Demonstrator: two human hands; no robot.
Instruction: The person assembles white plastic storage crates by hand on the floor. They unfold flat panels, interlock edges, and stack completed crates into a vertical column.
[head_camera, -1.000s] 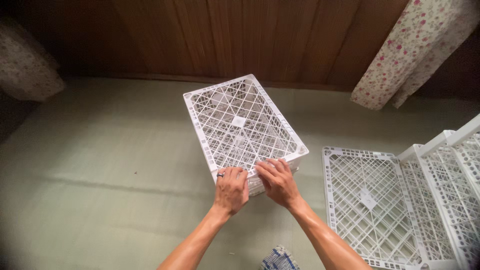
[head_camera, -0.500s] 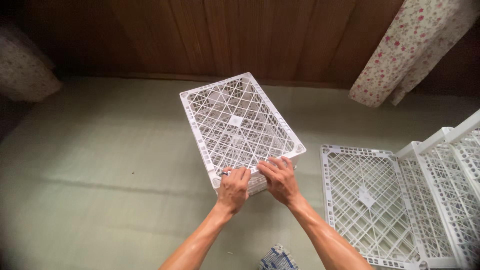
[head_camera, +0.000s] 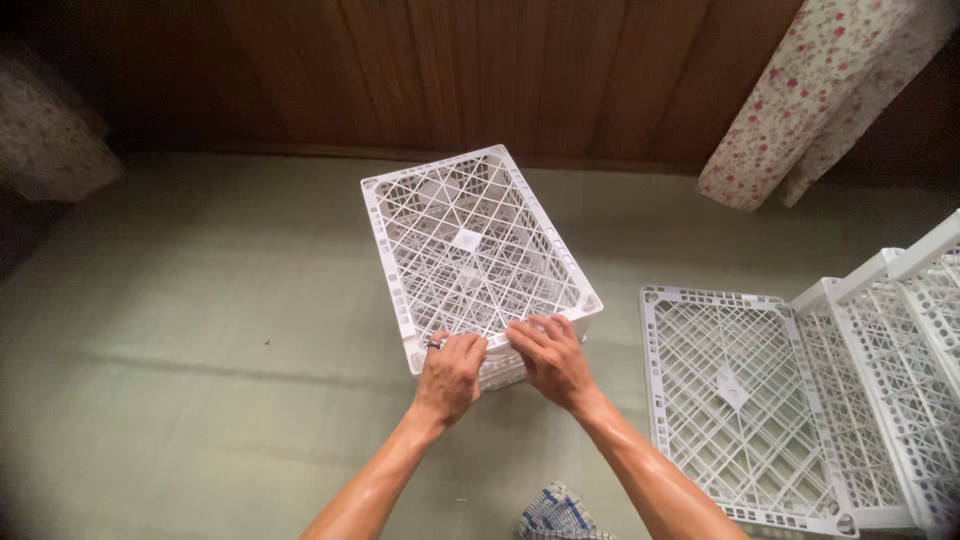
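Green mat floor (head_camera: 200, 300) fills most of the view; dark wooden wall panelling (head_camera: 500, 70) runs along its far edge. Everything below is placed relative to the white lattice crate.

White lattice crate (head_camera: 470, 255): sits on the mat at centre, lattice face up, long axis running away from the person and skewed a little left. A small solid white square sits mid-lattice.

Right of the crate, apart from it: a flat white lattice panel (head_camera: 735, 395) lying on the mat, and beyond that more white lattice pieces (head_camera: 900, 330) leaning at an angle, cut off by the frame edge.

Far right of the crate, up by the wall: floral cloth (head_camera: 810, 100) hanging down. Far left of the crate: another pale patterned bundle (head_camera: 50, 130), dim, kind unclear.

Near side of the crate, at the bottom edge: a blue-and-white checked cloth (head_camera: 555, 515), only partly showing.

Left hand (head_camera: 450, 370): fingers curled over the crate's near rim, closed on it, ring visible. Right hand (head_camera: 550, 355): lies beside the left on the same rim, fingers spread flatter across the edge, pressing; whether they hook underneath cannot be told.

Change over the last second: the crate's near edge sits slightly further left and the left hand's fingers, flat on top earlier, have curled onto the rim. Judged: the grip has tightened on the near edge, with both hands bearing on that one side.
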